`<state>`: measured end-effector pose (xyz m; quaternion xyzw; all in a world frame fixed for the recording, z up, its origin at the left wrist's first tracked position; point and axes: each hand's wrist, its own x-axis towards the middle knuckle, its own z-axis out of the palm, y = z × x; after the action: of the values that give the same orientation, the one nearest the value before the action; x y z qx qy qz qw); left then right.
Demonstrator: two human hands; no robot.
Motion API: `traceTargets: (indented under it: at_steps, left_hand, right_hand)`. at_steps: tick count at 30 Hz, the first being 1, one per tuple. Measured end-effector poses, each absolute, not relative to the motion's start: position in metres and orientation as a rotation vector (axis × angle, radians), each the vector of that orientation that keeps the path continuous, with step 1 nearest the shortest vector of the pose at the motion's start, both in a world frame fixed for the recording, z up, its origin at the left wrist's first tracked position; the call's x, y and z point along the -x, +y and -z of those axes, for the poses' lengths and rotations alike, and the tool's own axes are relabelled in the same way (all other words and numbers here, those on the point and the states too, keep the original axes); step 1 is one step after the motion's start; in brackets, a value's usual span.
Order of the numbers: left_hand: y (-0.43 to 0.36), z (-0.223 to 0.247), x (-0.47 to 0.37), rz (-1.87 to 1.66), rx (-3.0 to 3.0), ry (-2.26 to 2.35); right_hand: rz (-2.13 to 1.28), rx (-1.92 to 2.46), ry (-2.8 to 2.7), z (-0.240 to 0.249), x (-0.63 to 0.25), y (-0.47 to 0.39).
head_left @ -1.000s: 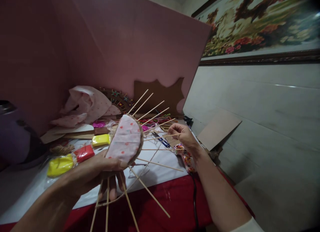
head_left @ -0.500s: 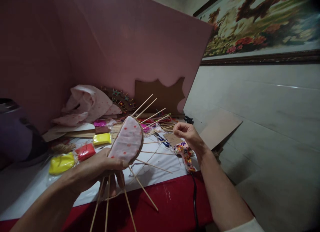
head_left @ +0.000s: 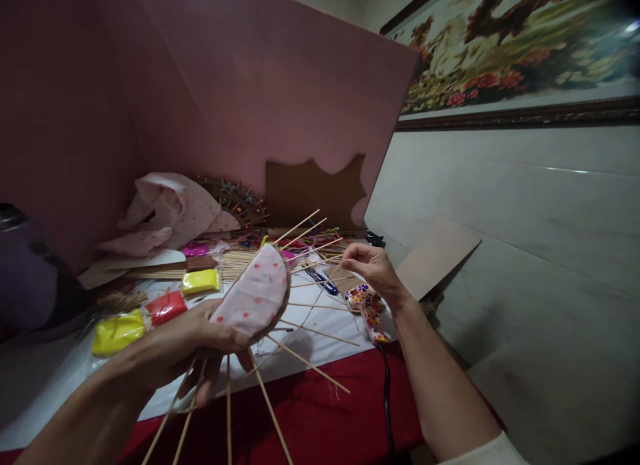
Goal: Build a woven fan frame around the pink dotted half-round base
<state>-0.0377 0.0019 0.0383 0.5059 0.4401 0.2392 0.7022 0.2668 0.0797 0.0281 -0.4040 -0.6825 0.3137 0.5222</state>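
My left hand [head_left: 210,348] grips a half-round piece [head_left: 255,291] covered in pale pink cloth with red dots, thumb on its front. Thin wooden sticks [head_left: 313,366] fan out from the piece's curved edge, up, right and down toward me. My right hand [head_left: 367,265] is raised to the right of the piece, thumb and fingertips pinched on a thin string [head_left: 314,308]. The string slants down to the left across the sticks. Below my right hand lies a flower-patterned glue gun [head_left: 370,311] with a black cord.
Yellow [head_left: 117,333] and red packets [head_left: 166,307] lie left on the white table sheet. Behind are dotted cloth [head_left: 175,205], bundled sticks [head_left: 237,265], a blue cutter [head_left: 323,279] and brown cardboard [head_left: 313,191]. A dark flask [head_left: 35,278] stands far left.
The half-round piece has turned and shifted slightly right and down, its sticks swinging with it. The string now shows as a taut line up to my right hand, which has barely moved.
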Motion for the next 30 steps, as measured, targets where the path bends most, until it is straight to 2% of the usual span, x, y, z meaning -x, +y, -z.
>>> traceTargets:
  at_steps: [14,22,30]
  left_hand:
    - [0.013,-0.015,0.056,-0.599,-1.12,0.822]
    - [0.009,-0.024,0.045,-0.574,-1.125,0.708]
    - [0.003,-0.034,0.035,-0.735,-1.089,0.862]
  right_hand:
    - [-0.909,0.978,-1.573,-0.021,-0.267,0.087]
    - [-1.069,0.99,-1.64,-0.009,-0.236,0.077]
    - [-1.021,0.997,-1.572,0.003,-0.234,0.087]
